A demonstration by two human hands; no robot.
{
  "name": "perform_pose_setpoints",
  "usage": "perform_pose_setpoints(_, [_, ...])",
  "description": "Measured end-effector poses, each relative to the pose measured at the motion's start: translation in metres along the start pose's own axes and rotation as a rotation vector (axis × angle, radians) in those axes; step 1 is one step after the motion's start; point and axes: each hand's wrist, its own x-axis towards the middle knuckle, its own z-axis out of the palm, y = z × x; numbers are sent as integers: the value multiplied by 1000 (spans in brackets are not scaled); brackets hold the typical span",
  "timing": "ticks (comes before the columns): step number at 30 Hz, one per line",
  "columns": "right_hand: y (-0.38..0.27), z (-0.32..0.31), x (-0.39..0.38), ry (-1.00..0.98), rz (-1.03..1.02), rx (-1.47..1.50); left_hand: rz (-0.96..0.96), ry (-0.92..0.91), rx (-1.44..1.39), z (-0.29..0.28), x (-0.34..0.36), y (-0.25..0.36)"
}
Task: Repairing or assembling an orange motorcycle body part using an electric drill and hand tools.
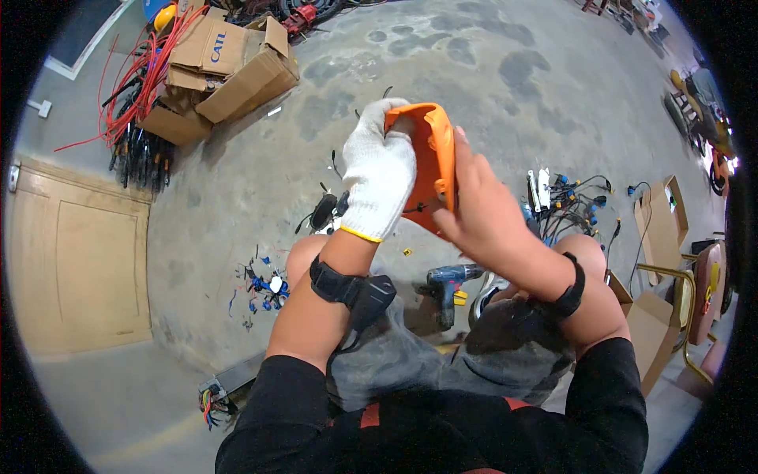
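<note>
One orange casing (444, 150), two hands (493, 207), one white glove (379, 175), two black wrist straps (333, 286), one drill (452, 276), one door (83, 257).

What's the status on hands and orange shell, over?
Gloved left hand grips orange shell. Bare right hand open against its right side. Drill below, not in the way.

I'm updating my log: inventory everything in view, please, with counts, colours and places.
Hollow shell: one, orange, centre
Drill: one, blue and black, floor centre
Loose cables: several, black and blue, floor right
Small parts: many, mostly blue, floor left
Cardboard boxes: several, brown, left and right
Wire bundle: one, red, upper left
Door: one, tan, left
Chair: at least one, brown and gold, right
Shoe: one, grey and white, beside drill
Wrist straps: two, black, one each side
Left hand: one, white-gloved, gripping shell's left side
Right hand: one, bare, on shell's right side
</note>
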Motion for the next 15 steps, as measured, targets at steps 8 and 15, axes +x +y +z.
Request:
perform_pose_setpoints(8, [42,-7,21,302,-98,-220,-212,-106,-19,16,-5,-6])
perform_pose_setpoints(15, [65,-22,36,300,-231,-311,-169,-263,-268,20,-7,-31])
